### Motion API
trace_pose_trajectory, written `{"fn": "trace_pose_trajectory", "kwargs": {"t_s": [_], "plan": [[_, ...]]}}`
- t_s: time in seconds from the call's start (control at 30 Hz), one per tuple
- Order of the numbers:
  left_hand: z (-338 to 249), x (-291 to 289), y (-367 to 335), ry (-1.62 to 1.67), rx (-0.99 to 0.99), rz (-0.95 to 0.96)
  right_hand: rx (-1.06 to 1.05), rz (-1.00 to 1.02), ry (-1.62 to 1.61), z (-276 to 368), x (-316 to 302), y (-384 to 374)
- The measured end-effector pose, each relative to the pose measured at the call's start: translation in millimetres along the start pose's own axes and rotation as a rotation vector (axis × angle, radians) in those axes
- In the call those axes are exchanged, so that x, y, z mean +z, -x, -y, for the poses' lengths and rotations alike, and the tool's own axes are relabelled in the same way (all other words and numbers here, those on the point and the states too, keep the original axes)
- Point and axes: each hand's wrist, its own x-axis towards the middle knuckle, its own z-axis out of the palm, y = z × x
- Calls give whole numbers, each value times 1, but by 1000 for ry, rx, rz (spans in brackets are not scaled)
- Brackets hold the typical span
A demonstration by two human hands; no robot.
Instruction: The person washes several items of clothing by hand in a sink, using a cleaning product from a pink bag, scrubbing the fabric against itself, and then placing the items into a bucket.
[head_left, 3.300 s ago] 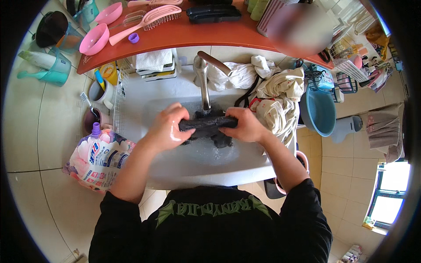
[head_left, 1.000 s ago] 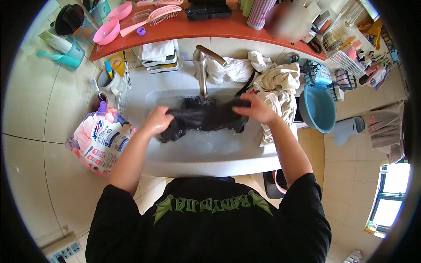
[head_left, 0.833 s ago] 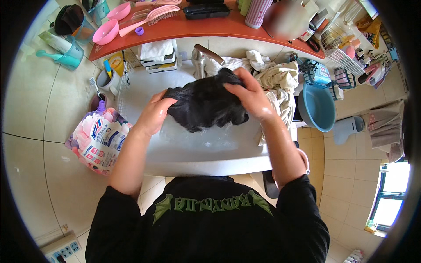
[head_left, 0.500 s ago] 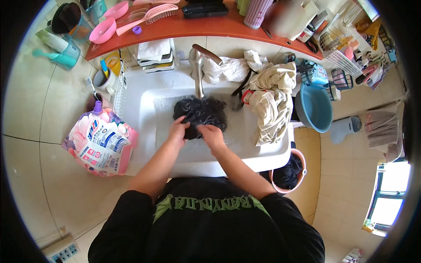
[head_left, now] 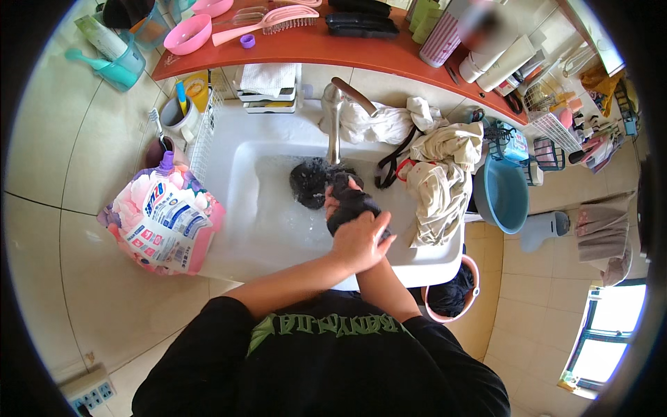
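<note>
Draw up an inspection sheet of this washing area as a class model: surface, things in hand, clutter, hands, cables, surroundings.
Surface: white sink, water inside, under the faucet.
Things in hand: wet black cloth, partly lying in the water.
Clutter: pale garments on the sink's right side; flowered pouch at left; pink hairbrush and pink bowl on the red shelf.
Hands: left hand gripping the cloth; right hand farther forward, mostly hidden by cloth, grip unclear.
Cables: dark plug at the power strip, lower left; cable run not traceable.
Surroundings: blue basin, pink bucket holding dark cloth, window at right.
</note>
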Motion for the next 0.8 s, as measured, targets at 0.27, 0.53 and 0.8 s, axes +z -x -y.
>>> {"fn": "trace_pose_trajectory", "kwargs": {"t_s": [0.27, 0.53, 0.8], "plan": [[59, 2, -30, -126, 139, -298, -576, -338, 483, -18, 28, 3], [197, -27, 5, 58, -491, -44, -513, -375, 830, 31, 48, 19], [197, -10, 23, -138, -468, 626, -159, -1015, 802, -3, -14, 8]]}}
